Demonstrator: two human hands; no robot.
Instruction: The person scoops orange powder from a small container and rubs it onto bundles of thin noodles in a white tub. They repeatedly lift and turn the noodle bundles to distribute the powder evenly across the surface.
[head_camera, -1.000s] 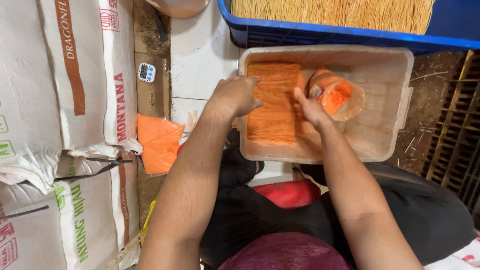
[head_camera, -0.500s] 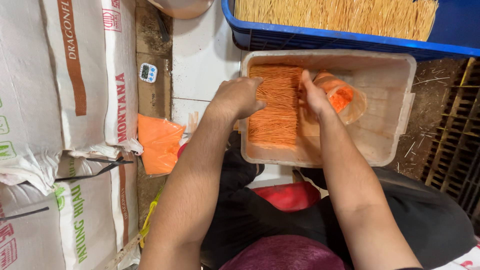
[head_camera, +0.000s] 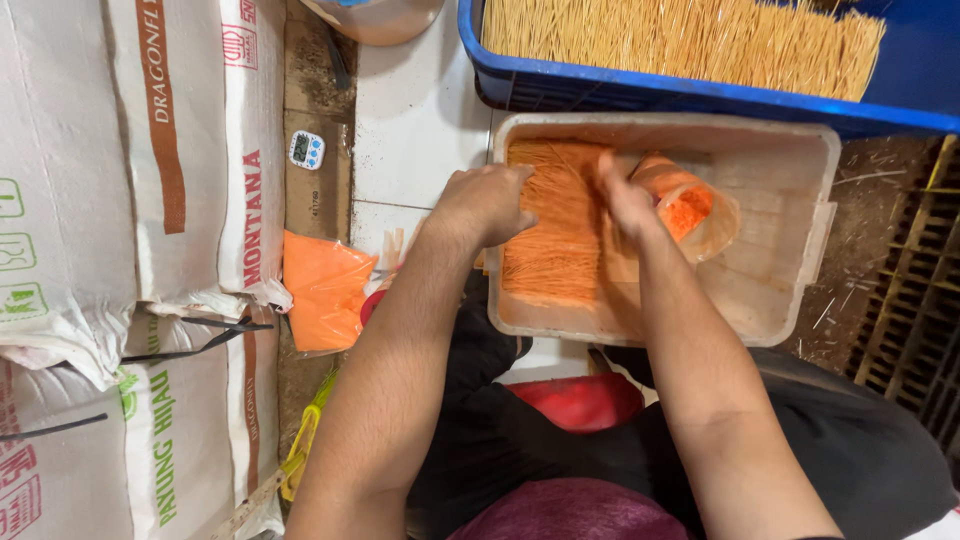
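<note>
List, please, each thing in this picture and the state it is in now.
Left hand: palm down on the orange sticks.
Right hand: on the sticks' right edge.
Orange sticks: lying flat in one layer.
Beige tub: upright, stained orange.
Plastic cup: tipped on its side, orange powder inside.
Blue crate: filled with plain sticks.
Orange bag: on the floor, closed.

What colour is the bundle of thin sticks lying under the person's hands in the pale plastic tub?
The bundle of thin sticks is orange, clearest in the head view.
</note>
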